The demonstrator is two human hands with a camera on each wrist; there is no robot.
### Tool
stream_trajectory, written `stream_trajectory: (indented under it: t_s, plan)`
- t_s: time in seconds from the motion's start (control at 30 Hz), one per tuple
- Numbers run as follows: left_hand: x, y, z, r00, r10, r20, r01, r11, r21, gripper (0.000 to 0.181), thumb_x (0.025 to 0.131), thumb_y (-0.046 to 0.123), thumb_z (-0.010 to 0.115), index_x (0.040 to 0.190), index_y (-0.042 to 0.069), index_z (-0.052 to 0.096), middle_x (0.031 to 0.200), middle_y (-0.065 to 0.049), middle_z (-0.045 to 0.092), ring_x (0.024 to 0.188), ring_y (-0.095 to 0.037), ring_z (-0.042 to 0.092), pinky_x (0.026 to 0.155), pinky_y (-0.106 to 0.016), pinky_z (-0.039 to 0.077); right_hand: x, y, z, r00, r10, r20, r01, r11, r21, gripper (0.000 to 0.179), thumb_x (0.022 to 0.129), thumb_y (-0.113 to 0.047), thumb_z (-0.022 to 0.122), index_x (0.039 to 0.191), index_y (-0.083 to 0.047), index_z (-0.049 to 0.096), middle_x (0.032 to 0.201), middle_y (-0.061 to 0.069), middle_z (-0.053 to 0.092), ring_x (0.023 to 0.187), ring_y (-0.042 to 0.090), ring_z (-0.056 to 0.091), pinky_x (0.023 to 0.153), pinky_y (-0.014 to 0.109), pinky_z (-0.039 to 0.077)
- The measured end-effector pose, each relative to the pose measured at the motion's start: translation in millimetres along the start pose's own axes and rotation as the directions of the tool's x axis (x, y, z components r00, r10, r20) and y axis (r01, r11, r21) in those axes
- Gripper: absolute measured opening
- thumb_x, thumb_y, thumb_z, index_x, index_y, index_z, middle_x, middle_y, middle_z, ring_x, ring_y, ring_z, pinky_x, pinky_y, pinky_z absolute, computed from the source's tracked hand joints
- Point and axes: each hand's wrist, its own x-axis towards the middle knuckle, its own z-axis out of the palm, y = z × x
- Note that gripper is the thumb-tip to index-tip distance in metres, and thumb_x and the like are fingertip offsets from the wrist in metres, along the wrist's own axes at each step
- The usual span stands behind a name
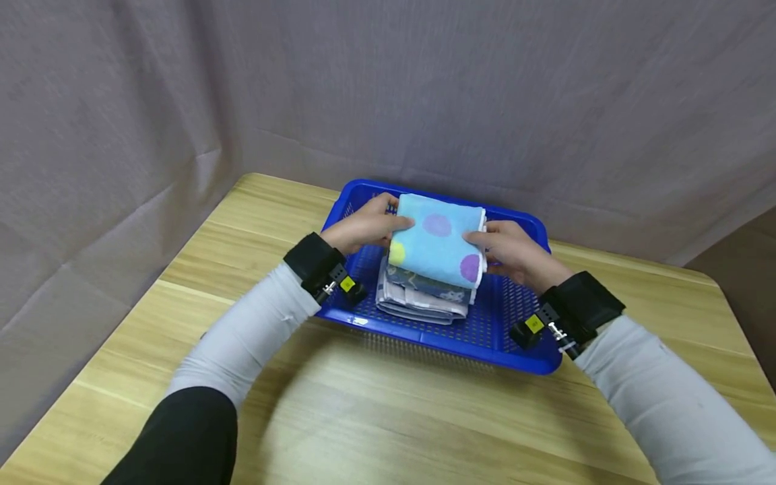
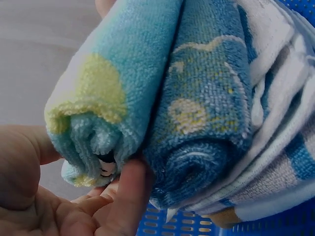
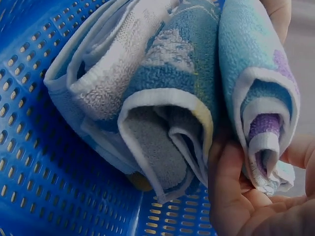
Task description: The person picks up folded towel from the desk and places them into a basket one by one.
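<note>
A folded light-blue towel (image 1: 433, 242) with purple and yellow dots lies on top of a stack of folded towels inside a blue plastic basket (image 1: 412, 333). My left hand (image 1: 368, 223) pinches its left side, thumb on top and fingers beneath. At the right edge, my right hand (image 1: 512, 248) grips it the same way. Directly under it is a darker blue patterned towel (image 2: 202, 98), and below that a white-and-grey folded towel (image 1: 418, 302). In the right wrist view, the dotted towel's layered white-trimmed edge (image 3: 266, 123) sits between thumb and fingers.
The basket stands on a light wooden table (image 1: 388, 417) near its back edge. Behind and to the left hangs a grey cloth (image 1: 424, 87). Perforated basket wall (image 3: 29, 137) surrounds the stack.
</note>
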Motion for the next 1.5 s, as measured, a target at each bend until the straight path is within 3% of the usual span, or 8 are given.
stream_trajectory:
  t_s: [0.2, 0.33, 0.67, 0.9, 1.07, 1.2, 1.5]
  plan:
    - [-1.3, -2.5, 0.5, 1.000, 0.009, 0.016, -0.009, 1.000, -0.003, 0.040, 0.094, 0.020, 0.055, 0.125, 0.003, 0.035, 0.102, -0.013, 0.051, 0.072, -0.016, 0.055, 0.066, -0.031, 0.050, 1.8, 1, 3, 1.000, 0.011, -0.010, -0.011, 1.000, 0.000, 0.050, 0.097, -0.031, 0.047, 0.135, 0.000, 0.036, 0.120, 0.017, 0.046, 0.102, 0.026, 0.048, 0.088, 0.041, 0.045]
    - [-3.7, -1.4, 1.1, 0.999, 0.022, 0.027, -0.022, 1.000, -0.017, 0.039, 0.094, 0.017, 0.054, 0.123, 0.002, 0.034, 0.109, -0.016, 0.050, 0.084, -0.023, 0.058, 0.069, -0.033, 0.052, 2.4, 0, 6, 0.999, 0.014, -0.036, -0.015, 1.000, -0.025, 0.048, 0.095, -0.032, 0.050, 0.129, 0.000, 0.040, 0.111, 0.013, 0.048, 0.093, 0.023, 0.048, 0.084, 0.039, 0.047]
    - [-10.0, -1.4, 5.9, 0.998, 0.054, -0.039, -0.050, 0.993, 0.111, 0.037, 0.093, 0.018, 0.057, 0.119, 0.003, 0.037, 0.090, -0.012, 0.045, 0.067, -0.018, 0.048, 0.054, -0.026, 0.045, 1.1, 6, 3, 0.998, 0.063, -0.014, -0.063, 0.998, -0.003, 0.058, 0.091, -0.034, 0.058, 0.128, 0.002, 0.031, 0.110, 0.013, 0.043, 0.089, 0.021, 0.046, 0.075, 0.030, 0.050]
    - [-10.0, -1.9, 11.2, 0.998, 0.022, -0.066, -0.014, 0.992, 0.122, 0.038, 0.091, 0.017, 0.059, 0.117, 0.001, 0.037, 0.090, -0.013, 0.045, 0.070, -0.020, 0.051, 0.071, -0.043, 0.052, 1.1, 11, 5, 0.995, 0.086, -0.049, -0.085, 0.996, 0.027, 0.070, 0.090, -0.034, 0.059, 0.135, 0.000, 0.019, 0.110, 0.013, 0.038, 0.088, 0.023, 0.043, 0.089, 0.044, 0.044]
    - [-8.0, -4.1, 11.8, 0.999, -0.010, -0.039, 0.015, 0.993, 0.115, 0.038, 0.092, 0.017, 0.058, 0.118, 0.000, 0.036, 0.101, -0.016, 0.047, 0.078, -0.023, 0.055, 0.070, -0.037, 0.053, 3.8, 16, 6, 0.994, 0.094, -0.053, -0.093, 0.995, 0.034, 0.071, 0.090, -0.034, 0.060, 0.135, 0.000, 0.018, 0.108, 0.012, 0.038, 0.086, 0.022, 0.042, 0.087, 0.042, 0.044]
    - [-3.1, -11.2, 10.1, 1.000, -0.025, -0.019, 0.027, 0.993, 0.118, 0.038, 0.092, 0.019, 0.057, 0.117, 0.001, 0.035, 0.105, -0.015, 0.043, 0.079, -0.021, 0.050, 0.075, -0.041, 0.050, 7.2, 19, 7, 0.995, 0.081, -0.052, -0.079, 0.996, 0.038, 0.068, 0.090, -0.031, 0.060, 0.134, 0.001, 0.020, 0.108, 0.013, 0.040, 0.084, 0.021, 0.044, 0.085, 0.039, 0.046]
    - [4.9, -20.6, 6.2, 0.999, 0.018, -0.046, -0.013, 0.993, 0.115, 0.044, 0.091, 0.021, 0.059, 0.122, 0.000, 0.035, 0.113, -0.015, 0.043, 0.085, -0.023, 0.051, 0.080, -0.046, 0.049, 11.6, 24, 6, 0.996, 0.022, -0.087, -0.023, 1.000, -0.008, 0.065, 0.090, -0.033, 0.060, 0.134, 0.001, 0.026, 0.106, 0.014, 0.044, 0.078, 0.021, 0.048, 0.084, 0.040, 0.047]
